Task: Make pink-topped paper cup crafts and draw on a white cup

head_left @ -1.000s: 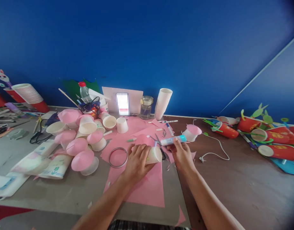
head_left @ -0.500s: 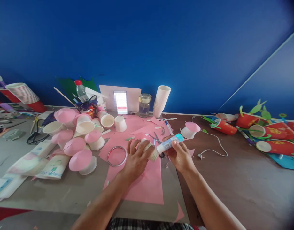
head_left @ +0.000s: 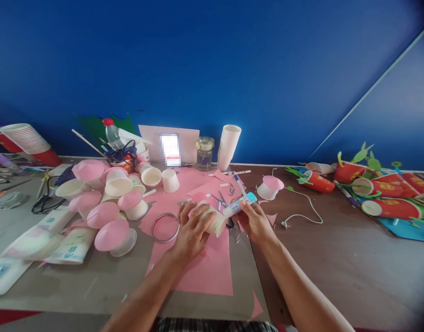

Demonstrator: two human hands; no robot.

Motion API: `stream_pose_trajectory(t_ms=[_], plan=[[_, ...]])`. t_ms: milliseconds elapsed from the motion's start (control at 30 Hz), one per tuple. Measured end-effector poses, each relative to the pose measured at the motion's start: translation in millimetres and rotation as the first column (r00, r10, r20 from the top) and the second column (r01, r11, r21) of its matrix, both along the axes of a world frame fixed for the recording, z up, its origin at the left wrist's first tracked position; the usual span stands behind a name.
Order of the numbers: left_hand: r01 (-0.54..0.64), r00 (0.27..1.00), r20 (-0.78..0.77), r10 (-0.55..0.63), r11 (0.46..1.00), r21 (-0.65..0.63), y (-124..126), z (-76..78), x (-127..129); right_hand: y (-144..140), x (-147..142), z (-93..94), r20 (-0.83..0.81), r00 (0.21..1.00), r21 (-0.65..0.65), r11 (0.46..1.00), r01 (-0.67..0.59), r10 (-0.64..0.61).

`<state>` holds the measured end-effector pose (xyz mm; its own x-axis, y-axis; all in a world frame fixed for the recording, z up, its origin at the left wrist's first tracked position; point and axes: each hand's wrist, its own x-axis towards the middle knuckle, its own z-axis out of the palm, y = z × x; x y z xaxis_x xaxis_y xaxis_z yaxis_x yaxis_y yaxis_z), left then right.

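My left hand (head_left: 193, 230) is wrapped round a small paper cup (head_left: 216, 224) that lies tilted, its printed side toward me. In my right hand (head_left: 255, 219) is a glue stick (head_left: 238, 206) with a turquoise base, its white end at the cup; whether the two touch I cannot tell. Below them lies pink paper (head_left: 205, 272). Scissors (head_left: 221, 199) rest just behind the glue stick, partly covered. A silver ring (head_left: 165, 227) lies left of my left hand. Beyond the right hand stands a white cup with a pink paper disc (head_left: 272, 183) on it.
Several cups with pink cone tops (head_left: 111, 235) crowd the left. At the back stand a phone (head_left: 171, 150), a glass jar (head_left: 205, 152) and a tall cup stack (head_left: 229, 147). A white cable (head_left: 307, 214) and red cups (head_left: 391, 208) lie on the right.
The cup has turned in my left hand, and more of its printed side shows. My right hand still has the glue stick close to it. The whole view has shifted slightly.
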<state>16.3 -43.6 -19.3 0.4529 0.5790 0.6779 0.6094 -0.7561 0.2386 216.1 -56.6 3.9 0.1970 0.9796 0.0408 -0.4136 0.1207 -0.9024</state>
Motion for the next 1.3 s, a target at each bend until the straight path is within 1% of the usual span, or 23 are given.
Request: stream_pose_trajectory(t_ms=[67,167,200,267,333,400,433,500,567,633,667,700,733,800,867,933,1000,1067,1167,1300], plan=[[-0.001,0.998,0.066,0.002,1.000,-0.004,2,0.1,0,-1,1,-1.6,0.006,1.000,0.000,1.000,-0.008,0.008],[-0.040,0.969,0.242,0.049,0.998,-0.043,7,1.0,-1,-1,5,-3.1,0.022,1.000,0.020,1.000,-0.012,0.012],[-0.057,0.948,0.307,0.082,0.994,-0.090,8,1.6,-1,-2,6,-3.1,0.018,1.000,0.033,0.999,-0.003,0.003],[-0.056,0.896,0.416,0.155,0.969,-0.239,10,3.2,-2,-2,10,-2.7,-0.004,1.000,0.069,0.997,0.018,-0.018],[0.032,0.849,0.489,0.198,0.906,-0.422,10,5.6,-3,-2,13,-2.3,-0.024,0.999,0.112,0.993,0.029,-0.026],[0.167,0.813,0.545,0.205,0.815,-0.555,10,8.8,-3,-1,14,-3.0,-0.042,0.998,0.135,0.990,0.044,-0.038],[0.229,0.796,0.571,0.201,0.773,-0.591,10,10.8,-3,-1,14,-4.0,-0.051,0.997,0.129,0.990,0.061,-0.055],[0.319,0.772,0.609,0.181,0.718,-0.619,10,15.1,-2,0,14,-6.3,-0.068,0.992,0.093,0.989,0.111,-0.104],[0.366,0.772,0.617,0.150,0.689,-0.626,9,18.8,-3,1,13,-8.1,-0.063,0.988,0.072,0.987,0.143,-0.138],[0.379,0.802,0.588,0.108,0.669,-0.639,7,19.8,-3,1,13,-8.5,-0.044,0.989,0.086,0.986,0.145,-0.142],[0.372,0.823,0.561,0.083,0.667,-0.645,6,18.8,-4,1,13,-8.1,-0.036,0.991,0.096,0.986,0.135,-0.132],[0.355,0.846,0.530,0.060,0.678,-0.644,6,16.8,-4,0,13,-7.5,-0.034,0.992,0.104,0.987,0.121,-0.118],[0.328,0.870,0.492,0.038,0.700,-0.635,5,14.1,-5,0,13,-6.8,-0.039,0.994,0.107,0.989,0.106,-0.102],[0.260,0.917,0.400,-0.006,0.769,-0.584,5,7.7,-5,-1,13,-5.9,-0.062,0.995,0.100,0.992,0.081,-0.075],[0.215,0.955,0.288,-0.073,0.838,-0.502,5,3.2,-5,-1,13,-5.9,-0.086,0.994,0.087,0.993,0.074,-0.067],[0.212,0.972,0.187,-0.143,0.876,-0.433,6,2.3,-5,0,13,-7.0,-0.094,0.993,0.084,0.994,0.074,-0.066],[0.218,0.975,0.126,-0.182,0.884,-0.414,7,4.0,-4,0,13,-8.6,-0.090,0.994,0.095,0.993,0.072,-0.063],[0.204,0.979,0.102,-0.178,0.879,-0.430,7,5.7,-4,1,13,-10.0,-0.093,0.994,0.108,0.991,0.074,-0.064],[0.176,0.984,0.091,-0.151,0.877,-0.448,9,5.3,-5,1,14,-11.3,-0.120,0.990,0.110,0.990,0.088,-0.074],[0.172,0.984,0.111,-0.137,0.886,-0.431,12,1.7,-8,1,12,-10.6,-0.130,0.987,0.116,0.987,0.108,-0.093]])
